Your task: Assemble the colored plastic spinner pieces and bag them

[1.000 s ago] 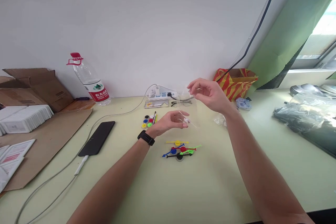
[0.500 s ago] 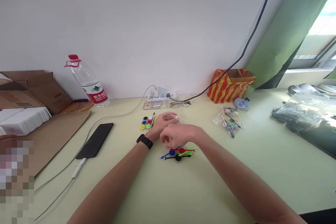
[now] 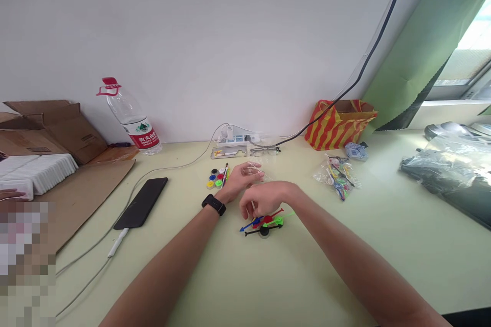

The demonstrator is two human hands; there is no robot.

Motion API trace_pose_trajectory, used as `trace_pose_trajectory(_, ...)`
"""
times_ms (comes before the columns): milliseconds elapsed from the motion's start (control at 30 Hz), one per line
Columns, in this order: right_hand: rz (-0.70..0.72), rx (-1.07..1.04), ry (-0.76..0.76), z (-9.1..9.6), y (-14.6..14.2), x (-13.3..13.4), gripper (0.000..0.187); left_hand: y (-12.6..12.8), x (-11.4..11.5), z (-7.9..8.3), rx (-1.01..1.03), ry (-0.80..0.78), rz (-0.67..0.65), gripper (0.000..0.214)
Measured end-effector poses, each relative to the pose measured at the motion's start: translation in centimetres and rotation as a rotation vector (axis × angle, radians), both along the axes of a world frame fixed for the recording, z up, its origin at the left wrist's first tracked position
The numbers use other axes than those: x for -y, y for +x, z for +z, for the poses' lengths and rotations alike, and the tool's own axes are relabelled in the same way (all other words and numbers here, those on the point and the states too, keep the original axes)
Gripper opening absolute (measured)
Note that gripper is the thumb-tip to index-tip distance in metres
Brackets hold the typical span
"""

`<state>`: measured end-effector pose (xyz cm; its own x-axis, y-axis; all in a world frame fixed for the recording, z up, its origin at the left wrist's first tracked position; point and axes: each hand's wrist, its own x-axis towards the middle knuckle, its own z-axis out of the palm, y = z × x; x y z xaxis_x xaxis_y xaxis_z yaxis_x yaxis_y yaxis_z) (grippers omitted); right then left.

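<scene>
My left hand (image 3: 242,178), with a black watch (image 3: 214,204) on its wrist, is closed around a thin white spinner arrow (image 3: 265,173). In front of it my right hand (image 3: 264,198) is curled downward, its fingertips low over a cluster of spinners; what they pinch, if anything, is hidden. The cluster holds a blue arrow (image 3: 249,224), a red spinner (image 3: 267,219), a green spinner (image 3: 279,220) and a black spinner (image 3: 264,231), lying close together and overlapping. Beyond my left wrist sit several small coloured round bases (image 3: 216,178) beside some loose arrows (image 3: 225,176).
A phone (image 3: 141,203) on a cable and a tilted water bottle (image 3: 140,127) are at left, near cardboard boxes (image 3: 72,127). Glasses (image 3: 264,151) and a power strip (image 3: 233,136) lie along the wall. A bag of spinners (image 3: 338,176) and a striped bag (image 3: 333,125) stand right.
My right hand has shifted slightly right over the cluster, and the red arrow has turned to a steeper slant. A yellow bit that showed under the right fingertips is now out of sight.
</scene>
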<state>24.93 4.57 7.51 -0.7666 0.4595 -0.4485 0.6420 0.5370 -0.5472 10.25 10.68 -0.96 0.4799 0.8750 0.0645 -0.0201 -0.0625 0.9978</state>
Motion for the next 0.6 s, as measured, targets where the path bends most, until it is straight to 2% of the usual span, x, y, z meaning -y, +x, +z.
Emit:
trace_pose_trajectory(100,0.025,0.006,-0.043,-0.2,0.2,-0.3,0.027,0.0,0.0,-0.1,-0.005,0.028,-0.009,0.056)
trace_pose_trajectory(233,-0.012,-0.067,0.020,-0.1,0.3,-0.6,0.020,-0.1,-0.1,0.1,-0.001,0.076,-0.027,0.051)
trace_pose_trajectory(300,-0.049,-0.210,0.062,0.7,0.9,-0.6,0.020,-0.2,0.0,0.3,0.000,0.109,-0.040,0.044)
trace_pose_trajectory(400,-0.140,-0.558,0.124,3.0,2.8,-0.4,0.018,-0.1,0.3,0.5,-0.004,0.154,-0.043,0.033)
trace_pose_trajectory(500,-0.443,-0.938,0.289,5.4,5.6,-0.3,0.012,0.3,0.6,0.4,-0.017,0.151,-0.066,0.040)
trace_pose_trajectory(600,-0.727,-1.181,0.584,6.7,8.0,-0.5,0.017,0.5,0.8,0.5,-0.034,0.138,-0.085,0.048)
